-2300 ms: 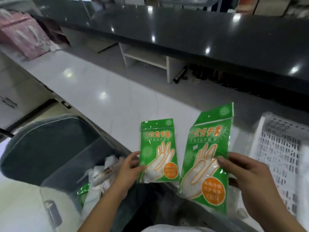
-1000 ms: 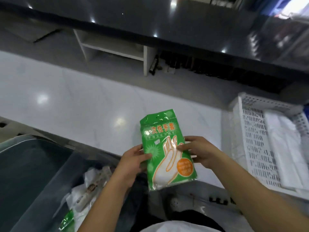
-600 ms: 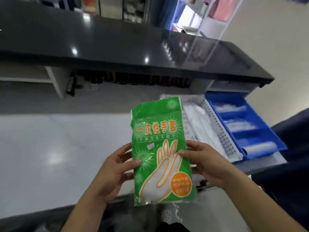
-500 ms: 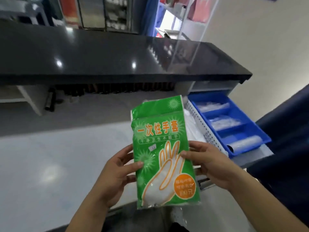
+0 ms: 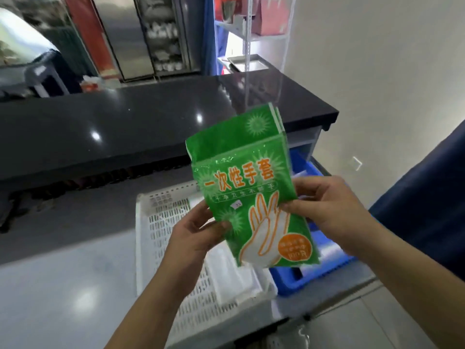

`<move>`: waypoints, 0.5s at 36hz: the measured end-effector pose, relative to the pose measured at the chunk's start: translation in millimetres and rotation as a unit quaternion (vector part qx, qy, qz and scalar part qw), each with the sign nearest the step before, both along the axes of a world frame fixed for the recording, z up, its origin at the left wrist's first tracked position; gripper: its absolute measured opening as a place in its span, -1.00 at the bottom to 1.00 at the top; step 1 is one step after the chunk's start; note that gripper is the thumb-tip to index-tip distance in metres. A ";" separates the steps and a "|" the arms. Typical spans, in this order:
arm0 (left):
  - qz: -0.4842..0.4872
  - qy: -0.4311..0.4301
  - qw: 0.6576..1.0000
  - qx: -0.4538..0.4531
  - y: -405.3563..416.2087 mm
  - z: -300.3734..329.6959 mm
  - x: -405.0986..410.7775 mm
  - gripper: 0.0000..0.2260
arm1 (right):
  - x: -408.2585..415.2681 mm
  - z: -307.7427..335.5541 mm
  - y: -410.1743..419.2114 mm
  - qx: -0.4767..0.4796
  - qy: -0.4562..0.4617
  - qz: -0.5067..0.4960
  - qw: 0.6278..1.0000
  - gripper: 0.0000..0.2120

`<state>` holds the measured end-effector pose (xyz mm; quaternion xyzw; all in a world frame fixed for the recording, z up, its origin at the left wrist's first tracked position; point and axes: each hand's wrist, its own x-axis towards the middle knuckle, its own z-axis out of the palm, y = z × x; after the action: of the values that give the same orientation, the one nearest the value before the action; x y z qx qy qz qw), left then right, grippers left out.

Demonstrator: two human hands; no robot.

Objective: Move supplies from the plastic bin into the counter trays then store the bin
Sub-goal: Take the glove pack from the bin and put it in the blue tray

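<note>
Two green glove packets [image 5: 247, 197], stacked as one, are pinched upright at their side edges by the left hand [image 5: 195, 233] and the right hand [image 5: 324, 207]. Half a second earlier they were held left of the trays; now they are held above the white perforated tray [image 5: 161, 222] and blue tray [image 5: 327, 263] on the table [image 5: 63, 285].
</note>
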<state>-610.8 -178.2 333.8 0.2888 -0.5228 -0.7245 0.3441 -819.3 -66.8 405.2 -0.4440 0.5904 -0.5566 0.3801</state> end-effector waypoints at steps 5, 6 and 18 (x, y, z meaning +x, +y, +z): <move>0.071 -0.107 0.992 -0.024 -11.2 -11.7 -71.3 -0.57 | -78.9 13.6 -13.7 -0.053 0.169 0.006 0.984 -0.59; 0.086 -0.149 0.985 -0.021 -12.4 -17.6 -79.2 -0.57 | -93.1 15.8 -17.3 -0.056 0.215 0.002 0.975 -0.62; 0.084 -0.403 0.908 -0.075 -13.7 -66.5 -120.1 -0.36 | -173.4 -24.0 -101.4 -0.075 0.663 0.028 0.744 -0.70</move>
<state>-730.9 -191.9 267.4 0.5722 -0.6440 -0.4733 0.1841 -992.7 -168.3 381.2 -0.7442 0.6377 -0.1532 -0.1265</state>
